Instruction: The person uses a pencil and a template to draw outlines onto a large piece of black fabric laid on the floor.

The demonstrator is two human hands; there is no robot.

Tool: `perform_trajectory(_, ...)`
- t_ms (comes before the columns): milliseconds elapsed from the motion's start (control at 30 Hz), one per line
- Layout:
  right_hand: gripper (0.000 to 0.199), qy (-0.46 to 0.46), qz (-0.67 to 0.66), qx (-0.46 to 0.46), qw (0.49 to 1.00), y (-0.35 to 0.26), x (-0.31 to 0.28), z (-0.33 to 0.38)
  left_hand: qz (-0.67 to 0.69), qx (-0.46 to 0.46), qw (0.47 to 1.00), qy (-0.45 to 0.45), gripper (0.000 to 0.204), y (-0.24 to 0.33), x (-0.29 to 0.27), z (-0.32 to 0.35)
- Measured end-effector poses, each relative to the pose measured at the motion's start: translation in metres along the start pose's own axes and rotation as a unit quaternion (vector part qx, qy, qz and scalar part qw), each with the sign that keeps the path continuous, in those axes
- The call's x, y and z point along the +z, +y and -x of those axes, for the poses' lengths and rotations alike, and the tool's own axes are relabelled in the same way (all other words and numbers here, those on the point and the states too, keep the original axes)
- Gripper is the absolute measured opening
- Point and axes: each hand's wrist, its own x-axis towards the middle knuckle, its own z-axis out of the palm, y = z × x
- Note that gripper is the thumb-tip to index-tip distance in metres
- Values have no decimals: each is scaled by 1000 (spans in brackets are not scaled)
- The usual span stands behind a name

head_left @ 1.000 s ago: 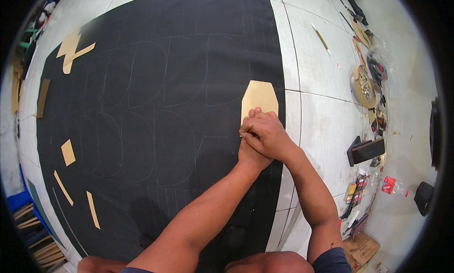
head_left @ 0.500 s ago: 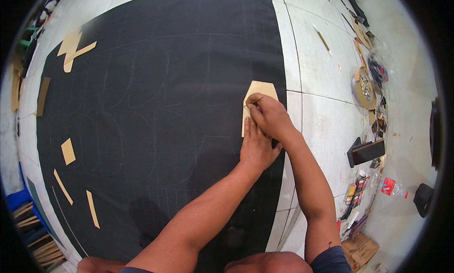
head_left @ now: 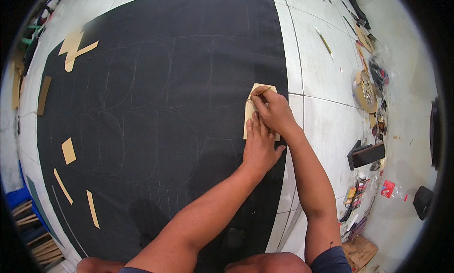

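Note:
A tan cardboard pattern piece (head_left: pixel 249 110) with angled upper corners lies on a large black cloth (head_left: pixel 227 17), close to its right edge. My left hand (head_left: pixel 259 147) lies flat over the lower part of the piece, fingers stretched out. Pinched in my right hand (head_left: pixel 274 113) is a thin pencil-like stick (head_left: pixel 267 88); its tip end is by the upper left edge of the piece, mostly hidden by the fingers. Faint pale outlines, straight and curved, cover much of the cloth.
Other cardboard pieces (head_left: pixel 69 151) lie along the cloth's left side. On the white tiles (head_left: pixel 312 121) to the right are a pen (head_left: pixel 324 43), a tape roll (head_left: pixel 364 89), a phone on a stand (head_left: pixel 369 153), a plastic bottle (head_left: pixel 388 189) and a brown box (head_left: pixel 361 251).
My right hand has moved slightly up along the left edge of the cardboard piece, and its stick now tilts differently. My left hand stays pressed on the piece.

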Motion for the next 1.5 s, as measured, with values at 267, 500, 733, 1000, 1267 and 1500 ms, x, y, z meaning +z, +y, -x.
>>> perform_trajectory(267, 23, 47, 52, -35, 997, 8, 0, -12, 3, 7, 1000, -3, 94, -3, 2, -1)
perform_trajectory(500, 20, 91, 52, -71, 992, 20, 0, -31, -11, 10, 1000, 17, 90, 0, -2, -1)
perform_trajectory(733, 19, 104, 50, -36, 993, 15, -1, -35, -10, 10, 1000, 16, 91, -3, -2, -1)
perform_trajectory(1000, 20, 80, 47, -35, 995, 17, -6, -32, -12, 12, 1000, 3, 93, 0, -6, -2)
perform_trajectory(1267, 21, 120, -14, -4, 993, 27, 1, -32, 5, 11, 1000, 12, 93, 0, -4, -2)
perform_trajectory(1500, 20, 144, 38, 1, 989, 30, -15, -24, -8, 11, 1000, 8, 91, 0, -7, -3)
